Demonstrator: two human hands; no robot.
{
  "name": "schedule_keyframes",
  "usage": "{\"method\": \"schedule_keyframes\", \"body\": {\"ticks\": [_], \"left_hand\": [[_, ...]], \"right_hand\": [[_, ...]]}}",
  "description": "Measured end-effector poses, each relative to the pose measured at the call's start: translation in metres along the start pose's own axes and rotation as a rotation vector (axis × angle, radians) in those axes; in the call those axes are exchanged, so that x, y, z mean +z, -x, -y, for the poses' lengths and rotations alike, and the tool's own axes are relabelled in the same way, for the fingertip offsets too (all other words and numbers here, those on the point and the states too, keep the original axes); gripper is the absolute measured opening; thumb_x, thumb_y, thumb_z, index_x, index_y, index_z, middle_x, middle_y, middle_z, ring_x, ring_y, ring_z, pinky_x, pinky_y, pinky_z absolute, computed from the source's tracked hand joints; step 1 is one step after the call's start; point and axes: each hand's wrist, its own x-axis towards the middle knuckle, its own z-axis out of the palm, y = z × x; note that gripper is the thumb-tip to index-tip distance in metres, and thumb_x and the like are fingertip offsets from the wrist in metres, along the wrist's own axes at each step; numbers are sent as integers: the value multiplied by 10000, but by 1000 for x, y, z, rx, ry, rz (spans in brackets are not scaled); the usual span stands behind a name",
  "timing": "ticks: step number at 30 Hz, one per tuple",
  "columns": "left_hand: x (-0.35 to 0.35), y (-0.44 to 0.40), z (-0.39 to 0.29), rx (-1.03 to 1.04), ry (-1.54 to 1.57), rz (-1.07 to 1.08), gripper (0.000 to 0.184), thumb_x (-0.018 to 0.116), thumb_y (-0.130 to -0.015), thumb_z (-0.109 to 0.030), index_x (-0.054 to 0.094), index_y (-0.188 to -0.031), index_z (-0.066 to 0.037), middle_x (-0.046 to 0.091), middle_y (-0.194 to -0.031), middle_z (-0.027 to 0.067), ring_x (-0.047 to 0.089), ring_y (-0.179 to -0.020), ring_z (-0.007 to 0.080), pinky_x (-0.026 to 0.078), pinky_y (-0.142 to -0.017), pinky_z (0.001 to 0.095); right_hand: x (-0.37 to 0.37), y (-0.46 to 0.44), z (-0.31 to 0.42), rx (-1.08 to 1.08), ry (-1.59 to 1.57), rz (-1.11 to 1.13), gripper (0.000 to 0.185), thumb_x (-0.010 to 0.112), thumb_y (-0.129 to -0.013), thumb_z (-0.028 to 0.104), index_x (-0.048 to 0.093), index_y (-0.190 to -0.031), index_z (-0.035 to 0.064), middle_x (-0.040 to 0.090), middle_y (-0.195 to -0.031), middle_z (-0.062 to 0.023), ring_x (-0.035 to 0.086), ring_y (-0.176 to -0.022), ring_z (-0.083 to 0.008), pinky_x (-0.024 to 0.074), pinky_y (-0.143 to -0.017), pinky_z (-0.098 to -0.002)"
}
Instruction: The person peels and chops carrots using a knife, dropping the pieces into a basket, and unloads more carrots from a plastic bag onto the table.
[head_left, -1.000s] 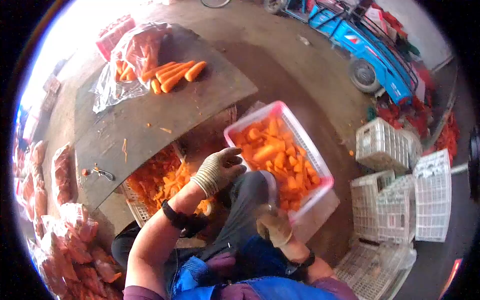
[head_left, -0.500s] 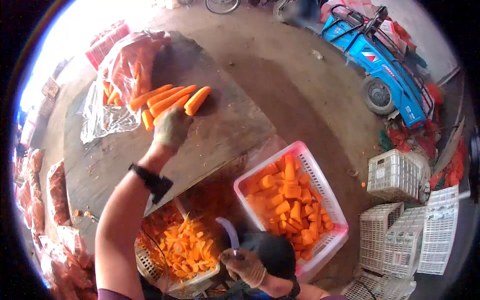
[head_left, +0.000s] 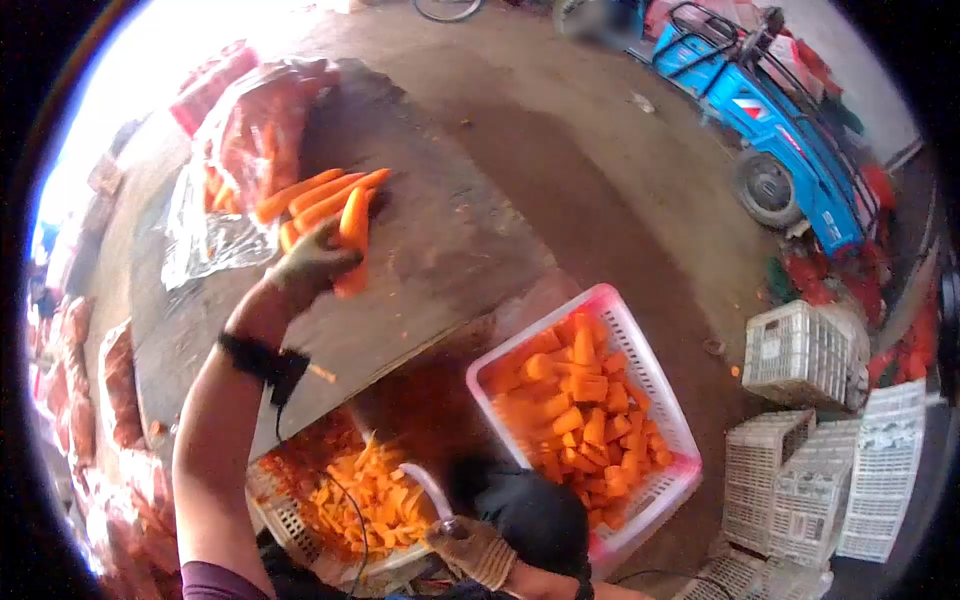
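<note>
Pale-gloved left hand grips 1 long orange carrot over the flat grey tabletop, its long axis running away from the body! Off the tabletop's near edge, gloved right hand, fingers closed round a curved, pale-bladed knife.

Here beside the desk, one head-worn camera looks forward and steeply down across it, from close above the hands.
</note>
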Motion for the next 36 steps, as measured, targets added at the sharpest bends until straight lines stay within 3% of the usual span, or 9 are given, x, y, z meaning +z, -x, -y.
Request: {"method": "schedule_keyframes", "body": {"ticks": [2,5,9,15,16,22,29,35,36], "left_hand": [[-4,90,-12,-132,504,81,505,658,-817,-253,450,-1218,-27,567,-938,66,589,-829,195,501,-738,331],[-1,217,-24,-327,787,-20,461,649,-844,-339,521,-1149,-19,618,-926,124,620,-821,224,515,-741,335],[23,364,-54,-611,786,-201,454,614,-845,-455,578,-1066,-60,615,-825,69,592,-731,184,475,-642,317],[82,484,-12,-697,387,-82,537,628,-840,-479,596,-1070,5,588,-832,12,535,-746,93,453,-651,243],[94,495,3,-553,307,-94,535,629,-846,-464,589,-1082,14,599,-844,22,547,-761,96,463,-668,243],[146,518,39,-330,340,-322,423,664,-856,-241,556,-1169,22,631,-994,60,579,-887,118,475,-798,265],[156,523,54,-322,384,-370,398,669,-845,-217,567,-1159,6,646,-963,83,598,-847,141,482,-778,280],[136,524,39,-396,202,-308,390,688,-826,-240,593,-1120,-2,660,-903,102,621,-807,162,495,-747,289],[139,524,44,-200,203,-348,397,698,-816,-250,596,-1120,-14,666,-914,94,629,-835,166,497,-763,290]], "right_hand": [[-16,-5,10,73,-287,27,315,668,-830,345,657,-923,44,598,-657,-17,549,-582,-85,453,-546,-239],[-20,1,20,904,-363,194,279,625,-815,333,659,-823,57,675,-822,-103,638,-771,-212,511,-705,-354],[-12,18,8,614,-243,171,305,620,-806,307,652,-863,9,680,-776,-108,628,-731,-179,498,-686,-337],[6,19,63,768,-19,248,294,623,-794,313,661,-908,44,670,-808,-172,658,-757,-251,503,-685,-360],[13,23,80,726,17,295,306,624,-793,321,659,-912,41,666,-816,-183,661,-765,-266,504,-688,-363],[56,69,99,467,196,543,295,609,-797,344,641,-932,84,646,-825,-191,631,-828,-360,511,-721,-407],[68,63,100,390,372,533,244,625,-809,276,638,-951,78,643,-826,-197,632,-810,-362,518,-688,-408],[76,62,95,414,491,609,360,562,-816,430,616,-952,101,639,-853,-215,620,-830,-392,500,-725,-464],[77,61,91,443,538,638,376,553,-821,447,615,-952,100,641,-874,-215,619,-847,-392,498,-737,-465]]}}
